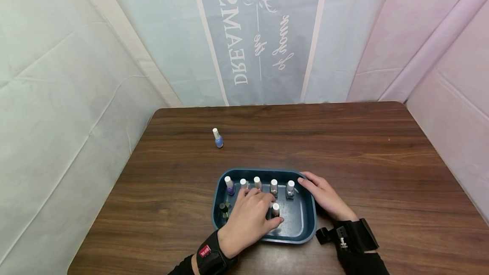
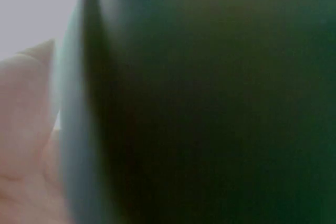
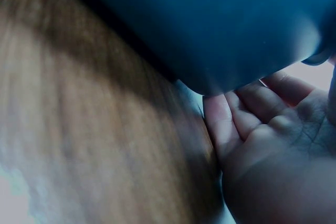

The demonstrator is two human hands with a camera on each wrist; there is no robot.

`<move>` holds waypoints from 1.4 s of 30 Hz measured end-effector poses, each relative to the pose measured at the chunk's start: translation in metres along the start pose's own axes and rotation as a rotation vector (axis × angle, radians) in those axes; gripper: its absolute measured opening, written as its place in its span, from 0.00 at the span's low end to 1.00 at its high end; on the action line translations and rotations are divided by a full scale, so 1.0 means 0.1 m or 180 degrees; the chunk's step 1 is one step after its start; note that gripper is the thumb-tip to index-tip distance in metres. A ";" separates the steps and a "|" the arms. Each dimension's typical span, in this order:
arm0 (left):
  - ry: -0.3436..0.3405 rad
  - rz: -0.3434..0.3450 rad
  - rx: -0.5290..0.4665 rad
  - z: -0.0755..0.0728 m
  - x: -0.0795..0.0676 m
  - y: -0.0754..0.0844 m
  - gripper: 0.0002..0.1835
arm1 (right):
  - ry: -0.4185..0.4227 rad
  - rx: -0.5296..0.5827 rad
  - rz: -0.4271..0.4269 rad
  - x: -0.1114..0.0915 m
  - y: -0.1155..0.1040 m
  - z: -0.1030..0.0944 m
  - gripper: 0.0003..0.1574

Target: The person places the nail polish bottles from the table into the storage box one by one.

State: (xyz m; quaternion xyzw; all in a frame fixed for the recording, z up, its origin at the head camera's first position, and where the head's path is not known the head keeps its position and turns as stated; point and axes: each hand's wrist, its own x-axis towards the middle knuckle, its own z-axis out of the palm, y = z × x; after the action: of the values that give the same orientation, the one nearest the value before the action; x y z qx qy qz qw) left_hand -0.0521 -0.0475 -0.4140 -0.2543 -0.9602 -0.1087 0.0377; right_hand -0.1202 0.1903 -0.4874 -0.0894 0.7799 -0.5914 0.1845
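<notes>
A dark blue tray (image 1: 298, 237) holds several small nail polish bottles with white caps, among them a purple bottle (image 1: 230, 186) and a clear one (image 1: 290, 190). My left hand (image 1: 250, 213) reaches over the tray, covering part of it. A white-capped nail polish bottle (image 1: 276, 209) stands in the gap between its thumb and forefinger, which look apart from it. With the thumb over the rim and fingers against the outer wall, my right hand (image 1: 324, 194) grips the tray's far right corner. The right wrist view shows those fingers (image 3: 257, 103) at the tray wall (image 3: 220, 30).
A blue nail polish bottle (image 1: 218, 140) with a white cap stands on the wooden table (image 1: 363, 147) beyond the tray. A dark-capped bottle (image 1: 223, 209) is at the tray's left. Pale curtains (image 1: 267, 33) hang around the table. The left wrist view is mostly a dark blur.
</notes>
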 end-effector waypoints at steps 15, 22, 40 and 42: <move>0.0005 -0.0196 -0.0341 -0.21 -0.12 -0.08 0.26 | 0.0010 -0.0029 0.0004 0.00 0.01 0.00 0.29; 0.0324 -0.0284 -0.0294 -0.32 -0.15 -0.19 0.26 | 0.0031 -0.0061 0.0001 0.01 0.02 -0.01 0.29; 0.0780 -0.0821 -0.0520 -0.44 -0.12 -0.56 0.19 | 0.0060 -0.0138 -0.0032 0.00 0.00 -0.01 0.28; 0.0815 -0.0904 -0.0527 -0.45 -0.10 -0.62 0.19 | 0.0064 -0.0139 -0.0041 0.00 0.00 -0.01 0.27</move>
State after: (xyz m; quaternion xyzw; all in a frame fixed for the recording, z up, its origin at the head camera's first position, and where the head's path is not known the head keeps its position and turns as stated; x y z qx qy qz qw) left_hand -0.0731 -0.1152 -0.3837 -0.1028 -0.9616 -0.2229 0.1227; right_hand -0.1202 0.1912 -0.4875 -0.0925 0.7938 -0.5763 0.1709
